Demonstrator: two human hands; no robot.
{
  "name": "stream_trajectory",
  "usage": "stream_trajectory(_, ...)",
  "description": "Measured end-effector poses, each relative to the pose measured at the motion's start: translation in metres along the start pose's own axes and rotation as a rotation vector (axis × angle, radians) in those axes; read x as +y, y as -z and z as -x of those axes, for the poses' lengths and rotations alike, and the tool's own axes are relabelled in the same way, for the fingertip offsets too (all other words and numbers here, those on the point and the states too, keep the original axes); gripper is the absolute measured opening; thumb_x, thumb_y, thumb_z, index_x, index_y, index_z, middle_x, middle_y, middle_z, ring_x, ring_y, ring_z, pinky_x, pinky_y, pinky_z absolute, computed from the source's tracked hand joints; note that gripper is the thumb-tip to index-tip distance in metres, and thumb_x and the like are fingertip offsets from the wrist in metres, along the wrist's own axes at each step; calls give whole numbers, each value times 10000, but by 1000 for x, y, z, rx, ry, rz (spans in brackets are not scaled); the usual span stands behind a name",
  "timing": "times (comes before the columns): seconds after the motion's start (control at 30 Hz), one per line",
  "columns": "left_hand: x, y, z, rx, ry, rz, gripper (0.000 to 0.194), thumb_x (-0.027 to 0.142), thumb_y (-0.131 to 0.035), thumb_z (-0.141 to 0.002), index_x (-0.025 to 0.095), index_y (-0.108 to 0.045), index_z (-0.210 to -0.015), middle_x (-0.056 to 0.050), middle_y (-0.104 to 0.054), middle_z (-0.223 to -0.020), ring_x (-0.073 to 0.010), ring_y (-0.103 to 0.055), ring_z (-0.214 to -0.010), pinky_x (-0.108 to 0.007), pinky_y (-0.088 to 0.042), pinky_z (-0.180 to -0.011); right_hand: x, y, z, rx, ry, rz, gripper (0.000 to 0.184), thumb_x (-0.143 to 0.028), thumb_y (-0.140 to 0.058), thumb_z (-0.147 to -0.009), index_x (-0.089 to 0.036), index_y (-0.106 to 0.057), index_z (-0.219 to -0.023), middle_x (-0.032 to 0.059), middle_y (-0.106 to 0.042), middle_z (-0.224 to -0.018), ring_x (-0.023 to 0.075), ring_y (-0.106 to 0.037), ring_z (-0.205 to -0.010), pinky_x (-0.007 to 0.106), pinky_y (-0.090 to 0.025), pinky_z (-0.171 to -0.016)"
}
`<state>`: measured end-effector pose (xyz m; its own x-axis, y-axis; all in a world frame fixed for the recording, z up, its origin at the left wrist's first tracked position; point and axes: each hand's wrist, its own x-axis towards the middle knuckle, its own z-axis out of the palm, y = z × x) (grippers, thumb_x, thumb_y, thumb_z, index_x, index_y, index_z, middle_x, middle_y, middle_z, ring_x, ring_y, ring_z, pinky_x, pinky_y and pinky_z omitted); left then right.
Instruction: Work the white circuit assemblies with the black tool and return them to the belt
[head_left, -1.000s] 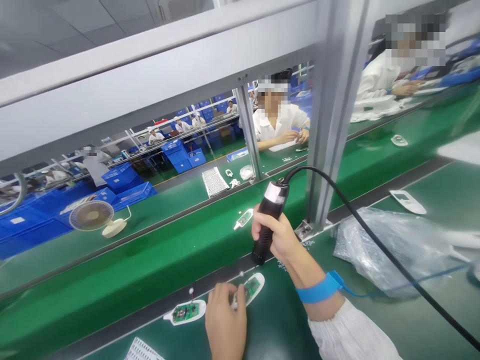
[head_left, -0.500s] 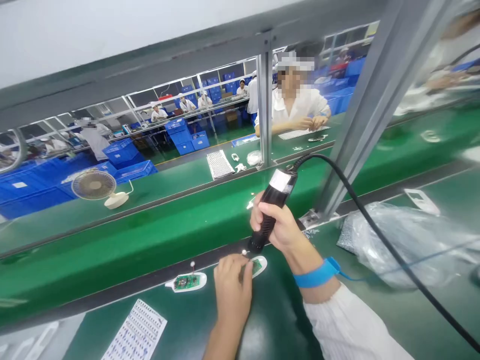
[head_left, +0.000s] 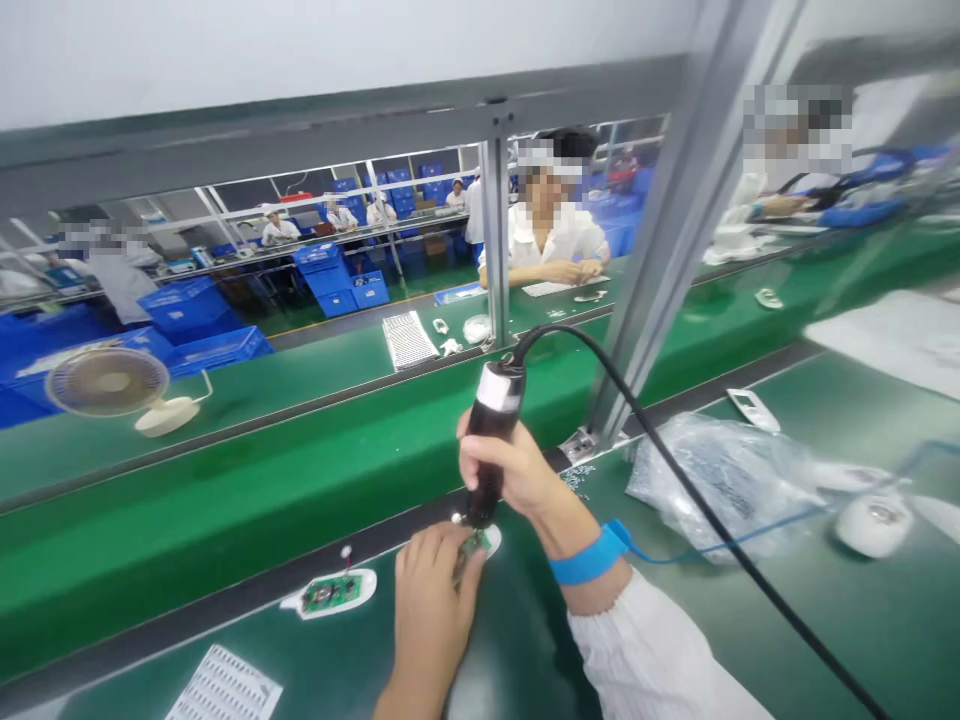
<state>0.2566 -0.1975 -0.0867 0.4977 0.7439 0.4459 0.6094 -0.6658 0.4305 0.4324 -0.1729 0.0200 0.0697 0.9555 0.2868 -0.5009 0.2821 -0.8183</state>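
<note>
Workroom, with rows of blue bins (head_left: 322,275) and white-clad people at the back. Green table (head_left: 330,655) in front; beyond it a green belt (head_left: 330,455), then a far ledge bearing a fan (head_left: 109,382) at left and a printed sheet (head_left: 410,340) near the middle. One co-worker (head_left: 551,245) sits across the belt, forearms on the ledge. Metal post (head_left: 656,225), slanting, right of centre.

Right hand (head_left: 510,465): closed around a black tool (head_left: 499,405), held near upright, lower end at the upper shell; contact hidden. Black cable (head_left: 637,410) from the tool's top, running down to the right. Blue strap (head_left: 592,555) on the wrist.

Left hand (head_left: 431,565): fingers and thumb bent about the upper shell (head_left: 493,540), gripping it on the table, just below the tool. Shell white, green board inside, partly covered by the fingers.

Lower shell (head_left: 337,594): white, with green board, on the table left of the left hand, apart from it.

Label sheet (head_left: 225,688): table, lower left. Clear bag (head_left: 720,485): table, right. White cover (head_left: 754,410): just behind the bag.
</note>
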Motion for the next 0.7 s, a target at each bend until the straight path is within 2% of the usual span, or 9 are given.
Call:
stream_trajectory(0.07,4,3,-2,-33,22,6,210,363,-607,-956,235,-638,-1120,-85,-688,-1103,-284,-621,-1020,-412,-460,-843,-3,1,1,-7,1,61,214,-315,-772,-753,-181,-621,-824,-33,-566,-539,138,-516,-444,257,-413,-481)
stream_trajectory(0.17,2,4,-2,-79,35,34,182,299,-673,-910,220,-626,-1067,-68,-680,-1073,-277,-622,-984,-413,-466,-845,-8,3,2,-40,5,124,203,-317,-765,-765,-184,-622,-820,-31,-565,-541,144,-515,-454,266,-412,-488)
stream_trajectory(0.43,1,1,-1,-90,51,55,163,263,-698,-894,204,-617,-1023,-62,-671,-1032,-266,-619,-941,-409,-471,-813,-7,1,5,-179,-31,169,171,-312,-744,-810,-187,-628,-817,-19,-568,-556,149,-506,-487,277,-412,-518)
stream_trajectory(0.7,0,0,-1,-96,45,75,147,285,-673,-911,211,-607,-1019,-69,-666,-1018,-276,-622,-958,-415,-471,-826,-2,-3,5,-198,-80,194,217,-348,-762,-800,-187,-618,-819,-26,-553,-555,153,-505,-496,279,-406,-520)
